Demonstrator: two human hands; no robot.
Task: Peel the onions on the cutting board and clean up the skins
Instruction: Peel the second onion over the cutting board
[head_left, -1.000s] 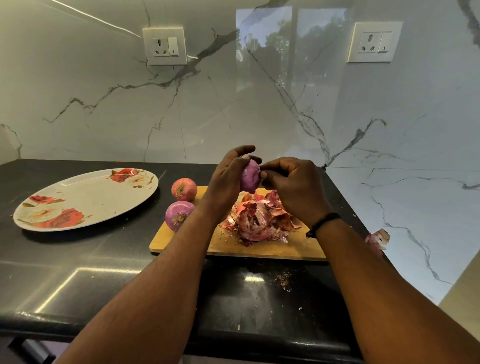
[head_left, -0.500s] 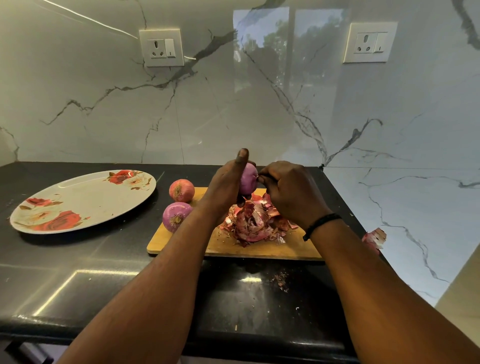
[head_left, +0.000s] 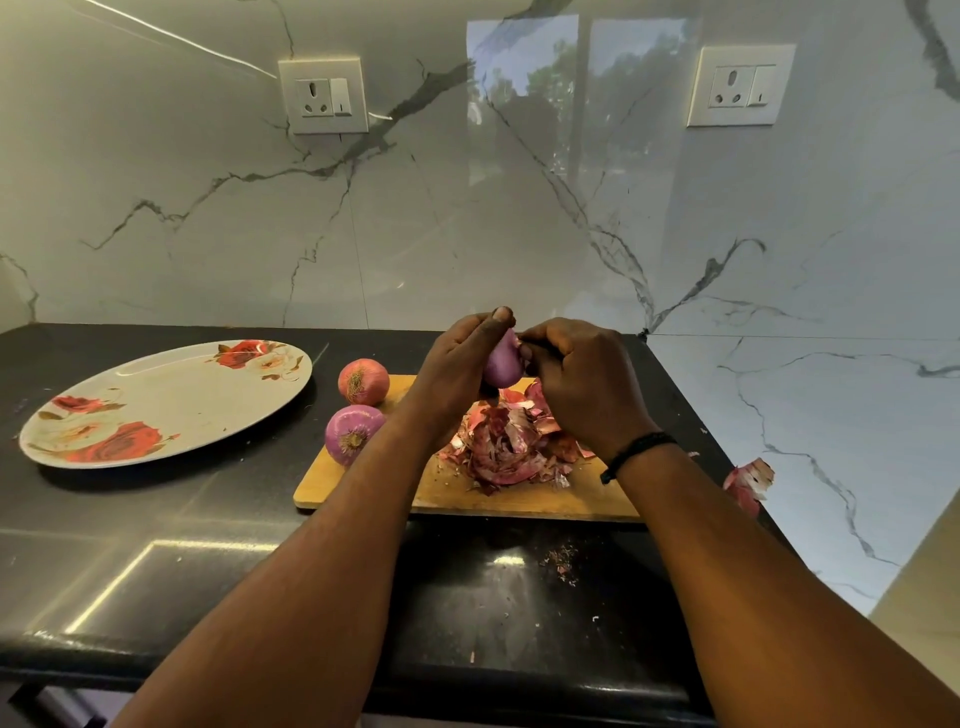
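A purple onion (head_left: 503, 364) is held in the air above the wooden cutting board (head_left: 467, 496). My left hand (head_left: 457, 364) grips it from the left, thumb up over its top. My right hand (head_left: 582, 384) has curled fingers pinching at the onion's top right. A heap of pink and red skins (head_left: 511, 447) lies on the board under my hands. At the board's left end sit two more onions, a reddish one (head_left: 363, 382) at the back and a purple one (head_left: 350, 434) in front.
A large oval plate (head_left: 166, 400) with red flowers rests on the black counter to the left. A loose piece of skin (head_left: 748, 483) lies at the counter's right edge by the marble wall. Small skin crumbs (head_left: 561, 564) dot the counter before the board.
My left thumb has gone from curled over the onion to pointing upward across its top. The onion has turned slightly in my hands. The rest of the counter is unchanged.
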